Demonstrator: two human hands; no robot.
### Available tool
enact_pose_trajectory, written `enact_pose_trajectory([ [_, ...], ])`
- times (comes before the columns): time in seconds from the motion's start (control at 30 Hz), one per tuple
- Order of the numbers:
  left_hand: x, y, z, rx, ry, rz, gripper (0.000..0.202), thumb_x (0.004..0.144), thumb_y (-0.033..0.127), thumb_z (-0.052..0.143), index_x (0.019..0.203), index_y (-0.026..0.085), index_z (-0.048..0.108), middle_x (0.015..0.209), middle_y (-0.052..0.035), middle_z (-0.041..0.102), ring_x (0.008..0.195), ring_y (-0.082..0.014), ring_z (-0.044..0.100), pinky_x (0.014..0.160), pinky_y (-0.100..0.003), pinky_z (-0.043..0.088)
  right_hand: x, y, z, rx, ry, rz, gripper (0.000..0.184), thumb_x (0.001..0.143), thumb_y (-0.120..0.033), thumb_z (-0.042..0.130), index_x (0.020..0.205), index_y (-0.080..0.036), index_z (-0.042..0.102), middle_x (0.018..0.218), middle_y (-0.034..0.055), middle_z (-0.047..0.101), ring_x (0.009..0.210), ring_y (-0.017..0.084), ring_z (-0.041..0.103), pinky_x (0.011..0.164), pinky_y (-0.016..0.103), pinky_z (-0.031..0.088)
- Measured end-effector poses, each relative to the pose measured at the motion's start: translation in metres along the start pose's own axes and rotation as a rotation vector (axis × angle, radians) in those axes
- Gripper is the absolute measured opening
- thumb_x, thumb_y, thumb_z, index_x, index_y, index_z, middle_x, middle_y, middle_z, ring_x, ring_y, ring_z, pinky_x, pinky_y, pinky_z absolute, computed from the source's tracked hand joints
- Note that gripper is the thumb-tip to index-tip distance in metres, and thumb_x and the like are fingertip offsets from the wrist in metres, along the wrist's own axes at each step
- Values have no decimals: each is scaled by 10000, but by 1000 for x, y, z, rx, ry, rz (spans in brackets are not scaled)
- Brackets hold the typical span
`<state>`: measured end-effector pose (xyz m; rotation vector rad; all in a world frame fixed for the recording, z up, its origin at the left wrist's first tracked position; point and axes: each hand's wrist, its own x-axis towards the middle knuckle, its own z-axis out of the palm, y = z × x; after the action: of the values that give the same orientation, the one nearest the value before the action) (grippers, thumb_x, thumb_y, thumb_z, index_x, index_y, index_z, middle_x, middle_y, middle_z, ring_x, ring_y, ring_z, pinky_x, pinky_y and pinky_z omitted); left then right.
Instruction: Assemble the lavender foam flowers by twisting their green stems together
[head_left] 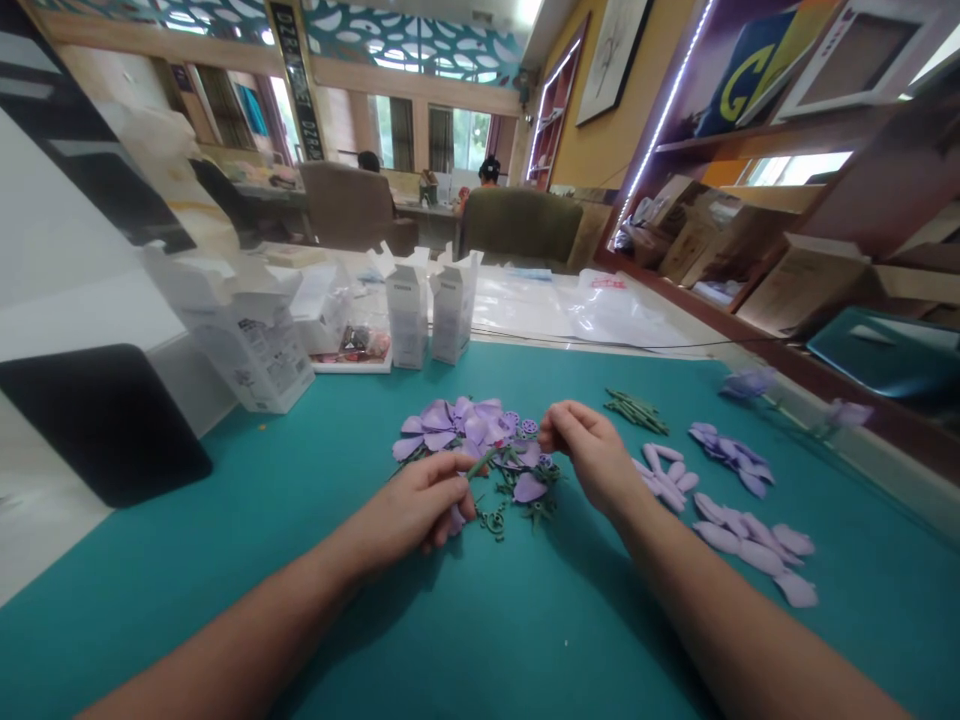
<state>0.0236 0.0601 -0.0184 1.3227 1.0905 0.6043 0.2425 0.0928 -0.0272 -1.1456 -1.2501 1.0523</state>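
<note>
A pile of purple flower petals [457, 425] and small dark green stem parts [517, 500] lies in the middle of a teal mat [525, 620]. My left hand [420, 505] is closed on a green stem piece [484, 462] with a purple petal under its fingers. My right hand [589, 450] pinches its fingertips together just right of the pile, close to a small round purple part [529, 427]; what it holds is too small to make out.
More purple petals lie in groups [731, 455] [754, 545] at the right, with green sticks [634, 408] behind them. Open white boxes [255, 345] [431, 300] stand at the mat's far edge. A black pad [97, 420] sits at left. Two people sit far back.
</note>
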Motion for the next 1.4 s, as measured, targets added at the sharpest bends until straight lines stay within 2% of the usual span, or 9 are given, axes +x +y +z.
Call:
enact_pose_trajectory([
  [0.27,6,-4,-9,-15,68,5,378,777,382,560,1083,163,517,665,40,560,419,-66,406,411,-215,296,12,4,-16,28,5,-99,449,788,-599,596,598,-221,445,549,-23,538,541,124,469,549,252,400],
  [0.47,6,2,-12,48,81,43,318,765,419,542,957,165,547,606,65,499,405,-53,372,427,-210,254,11,5,-16,-195,7,-152,542,858,-622,463,502,-213,468,484,-11,479,510,126,426,559,274,366],
  [0.77,7,2,-12,42,86,42,275,758,422,565,881,180,524,600,61,499,388,-55,363,424,-219,242,1,-4,-7,-353,-2,-142,550,808,-626,491,448,-217,414,451,-24,378,471,113,333,466,261,278],
  [1.13,6,3,-13,64,87,47,291,755,431,560,888,175,523,599,63,499,397,-56,362,433,-220,248,-7,-9,4,-360,-60,-101,470,762,-519,526,495,-231,268,498,-52,235,488,93,225,455,250,193],
  [1.23,5,3,-12,67,87,51,292,754,433,560,885,173,529,609,55,509,401,-58,363,441,-227,251,-6,-9,4,-368,-48,-101,452,766,-498,535,498,-229,289,486,-55,257,484,94,247,457,247,213],
  [1.4,6,3,-12,79,92,27,323,742,442,564,921,175,531,637,39,555,409,-67,376,451,-232,262,-4,-6,0,-356,-27,-153,423,808,-494,515,499,-215,442,494,-20,454,517,122,408,509,250,331],
])
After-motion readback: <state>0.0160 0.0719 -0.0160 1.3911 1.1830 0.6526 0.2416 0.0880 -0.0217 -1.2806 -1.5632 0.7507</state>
